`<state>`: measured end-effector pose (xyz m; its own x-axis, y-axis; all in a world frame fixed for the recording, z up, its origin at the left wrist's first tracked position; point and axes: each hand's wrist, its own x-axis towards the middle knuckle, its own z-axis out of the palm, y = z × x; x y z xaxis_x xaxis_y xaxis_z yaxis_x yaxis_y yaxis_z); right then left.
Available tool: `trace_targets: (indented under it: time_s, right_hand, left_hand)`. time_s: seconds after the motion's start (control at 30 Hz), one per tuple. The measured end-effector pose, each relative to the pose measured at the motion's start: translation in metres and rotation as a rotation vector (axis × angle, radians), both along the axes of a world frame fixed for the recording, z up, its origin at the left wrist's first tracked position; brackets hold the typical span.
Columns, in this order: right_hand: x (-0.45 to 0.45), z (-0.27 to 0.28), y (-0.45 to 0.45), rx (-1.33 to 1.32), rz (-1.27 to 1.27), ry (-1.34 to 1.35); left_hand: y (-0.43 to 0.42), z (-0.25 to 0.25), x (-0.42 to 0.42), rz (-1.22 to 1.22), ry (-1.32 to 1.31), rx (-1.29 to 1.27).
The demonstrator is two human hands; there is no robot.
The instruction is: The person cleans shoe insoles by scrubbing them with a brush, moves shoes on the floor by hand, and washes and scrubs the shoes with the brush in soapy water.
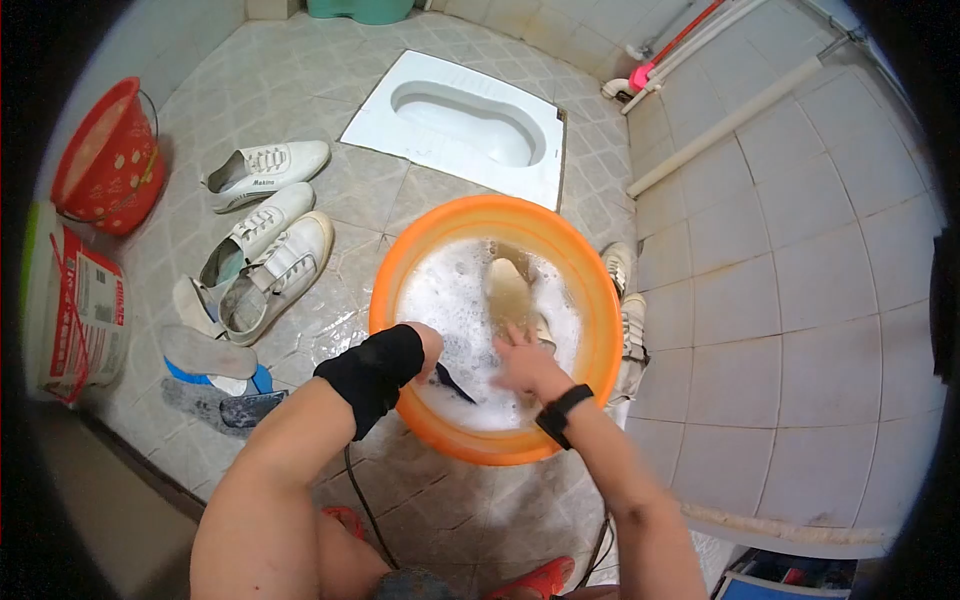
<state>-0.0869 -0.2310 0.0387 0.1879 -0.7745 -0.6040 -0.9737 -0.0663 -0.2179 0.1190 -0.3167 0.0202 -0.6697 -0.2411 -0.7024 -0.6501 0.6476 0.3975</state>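
My right hand [528, 365] spreads open beside a sudsy shoe [508, 290]; my left hand [430, 350], grip unclear, nears something black [456, 384]; unsoaked sneakers [290, 268] lie left of it.

A red bucket [115, 175] with a pale pattern and a thin handle is standing by the left edge of the tiled floor [345, 235]. A white tub [98, 330] with red printing is sitting just beside it, nearer the near left corner. A white squat toilet [372, 122] is lying set into the floor's far part, and a green container [362, 10] is resting at the far edge. White pipes [722, 131] and a red pipe [686, 30] are running along the tiled wall [735, 300] at the right edge.
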Motion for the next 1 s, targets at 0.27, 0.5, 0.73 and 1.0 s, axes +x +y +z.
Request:
trace_targets:
  time_s: [0.27,0.5,0.73,1.0]
  right_hand:
    - [-0.006,-0.023,0.021,0.028,0.016,0.291]
    - [0.001,-0.027,0.009,0.144,-0.119,0.277]
    - [-0.001,0.011,0.024,0.063,-0.095,0.017]
    - [0.009,0.017,0.042,0.164,0.052,0.117]
  left_hand:
    - [-0.002,-0.014,-0.008,-0.055,-0.023,0.038]
    - [0.002,0.003,-0.004,-0.025,-0.029,0.002]
    - [0.000,0.004,-0.005,0.027,-0.097,0.011]
    - [-0.005,-0.004,-0.006,0.018,-0.119,0.037]
